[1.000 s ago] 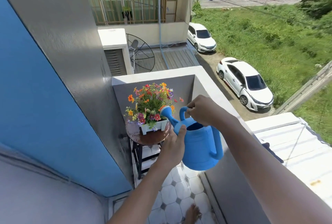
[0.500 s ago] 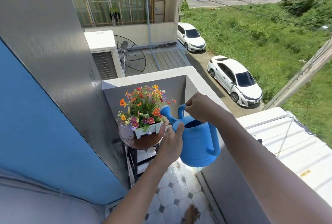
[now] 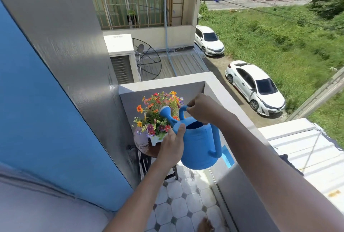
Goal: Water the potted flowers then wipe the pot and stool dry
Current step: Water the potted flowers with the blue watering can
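A blue watering can (image 3: 200, 146) hangs in front of me, its spout head (image 3: 165, 109) raised among the colourful flowers (image 3: 158, 114). The flowers stand in a small white pot (image 3: 156, 139) on a round brown stool (image 3: 144, 147) in the balcony corner. My right hand (image 3: 201, 109) grips the can's top handle. My left hand (image 3: 174, 143) holds the can's body at the base of the spout and hides part of the pot and the stool top. No water stream is visible.
A grey parapet wall (image 3: 214, 82) runs along the right and far side of the narrow balcony, a blue and grey house wall (image 3: 46, 101) along the left. The floor has white octagonal tiles (image 3: 182, 203). My bare foot (image 3: 205, 225) shows at the bottom.
The can's spout has risen and moved further over the flowers, with the can held more level. Both hands keep the same hold. The camera view has shifted slightly.
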A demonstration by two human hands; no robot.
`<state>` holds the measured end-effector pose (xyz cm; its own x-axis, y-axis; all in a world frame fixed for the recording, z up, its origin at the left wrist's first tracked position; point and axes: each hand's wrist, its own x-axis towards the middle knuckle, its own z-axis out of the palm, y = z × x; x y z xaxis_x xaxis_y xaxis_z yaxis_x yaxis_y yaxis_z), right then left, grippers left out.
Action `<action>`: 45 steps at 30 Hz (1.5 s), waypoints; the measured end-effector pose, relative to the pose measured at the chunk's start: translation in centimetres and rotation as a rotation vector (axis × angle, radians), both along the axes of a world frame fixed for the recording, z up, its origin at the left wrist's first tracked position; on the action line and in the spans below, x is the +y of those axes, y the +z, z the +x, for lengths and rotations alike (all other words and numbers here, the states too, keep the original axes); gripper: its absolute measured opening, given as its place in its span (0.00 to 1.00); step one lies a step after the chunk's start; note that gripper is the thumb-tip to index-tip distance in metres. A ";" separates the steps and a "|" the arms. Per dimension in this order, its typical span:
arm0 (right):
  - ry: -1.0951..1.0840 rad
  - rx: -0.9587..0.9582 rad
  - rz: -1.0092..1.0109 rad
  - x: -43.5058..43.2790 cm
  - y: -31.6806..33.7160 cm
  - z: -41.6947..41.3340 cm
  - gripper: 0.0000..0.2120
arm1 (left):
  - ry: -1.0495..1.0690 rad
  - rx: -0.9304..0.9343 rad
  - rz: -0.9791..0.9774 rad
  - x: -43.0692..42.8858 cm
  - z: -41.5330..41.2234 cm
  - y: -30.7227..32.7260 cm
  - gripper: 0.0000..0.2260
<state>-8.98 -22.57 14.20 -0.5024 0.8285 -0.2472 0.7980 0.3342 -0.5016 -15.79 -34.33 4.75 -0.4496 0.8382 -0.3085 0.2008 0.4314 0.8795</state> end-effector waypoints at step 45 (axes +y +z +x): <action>-0.133 0.032 -0.022 5.2 -1.5 0.1 0.15 | -0.092 0.060 0.020 5.5 -0.9 -1.2 0.31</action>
